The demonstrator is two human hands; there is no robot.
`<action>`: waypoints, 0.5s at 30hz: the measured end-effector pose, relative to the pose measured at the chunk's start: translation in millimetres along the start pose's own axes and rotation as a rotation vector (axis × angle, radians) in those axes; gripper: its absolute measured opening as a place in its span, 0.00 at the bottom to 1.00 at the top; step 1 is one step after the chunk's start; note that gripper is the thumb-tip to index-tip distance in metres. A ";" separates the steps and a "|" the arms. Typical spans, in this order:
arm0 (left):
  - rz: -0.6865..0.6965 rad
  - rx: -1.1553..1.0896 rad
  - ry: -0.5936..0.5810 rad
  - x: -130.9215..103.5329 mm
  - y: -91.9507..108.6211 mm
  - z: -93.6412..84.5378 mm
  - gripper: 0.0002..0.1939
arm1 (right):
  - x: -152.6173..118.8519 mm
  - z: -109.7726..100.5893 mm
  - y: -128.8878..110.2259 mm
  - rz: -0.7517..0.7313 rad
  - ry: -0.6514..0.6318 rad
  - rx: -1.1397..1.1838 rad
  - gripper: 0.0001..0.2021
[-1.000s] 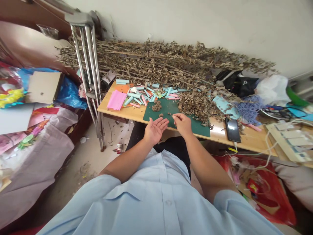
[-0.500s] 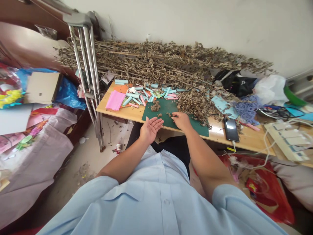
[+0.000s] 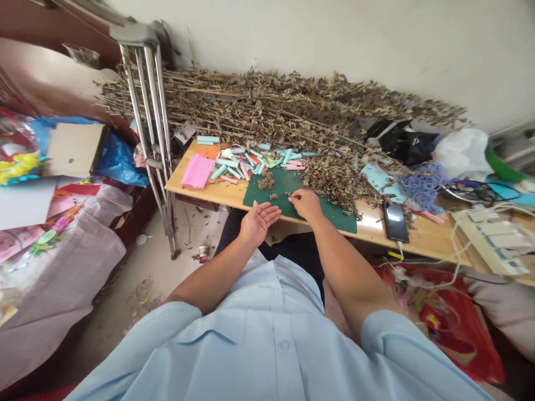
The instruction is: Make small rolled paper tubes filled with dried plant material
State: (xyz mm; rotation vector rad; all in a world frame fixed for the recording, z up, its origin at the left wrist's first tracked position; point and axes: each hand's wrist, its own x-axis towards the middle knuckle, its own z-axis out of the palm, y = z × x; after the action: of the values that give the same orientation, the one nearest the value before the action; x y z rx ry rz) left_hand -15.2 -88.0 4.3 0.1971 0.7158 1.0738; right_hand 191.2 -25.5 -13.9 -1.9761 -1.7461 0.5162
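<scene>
Left hand is wide, palm up; right hand pinches narrowly, hold unclear. The clump at its tips looks light, crumbly: best gripped gently, by the sides.

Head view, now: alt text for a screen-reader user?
A person's left hand is open, palm up; the right hand, pinched, is near brown clumps on a green mat. Dried leaves cover its right side; pale blue and pink rolls lie beyond. Dried stalks lie along the wall.
</scene>
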 end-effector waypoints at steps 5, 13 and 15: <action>0.001 0.040 0.003 4.6 -3.4 -1.4 0.24 | -6.4 -6.9 -0.7 -0.046 0.020 0.005 0.06; -0.069 -0.145 -0.188 7.2 1.3 13.5 0.30 | -77.1 -24.3 -59.9 -0.417 -0.043 0.251 0.07; -0.104 -0.201 -0.246 5.5 2.6 20.6 0.32 | -90.8 -24.2 -68.7 -0.535 -0.072 0.170 0.07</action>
State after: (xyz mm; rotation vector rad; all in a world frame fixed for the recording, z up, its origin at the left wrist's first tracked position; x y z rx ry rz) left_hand -2.8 -78.2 18.8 0.1153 0.3901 0.9947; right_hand 136.4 -111.0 43.0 -1.3126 -2.0920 0.5264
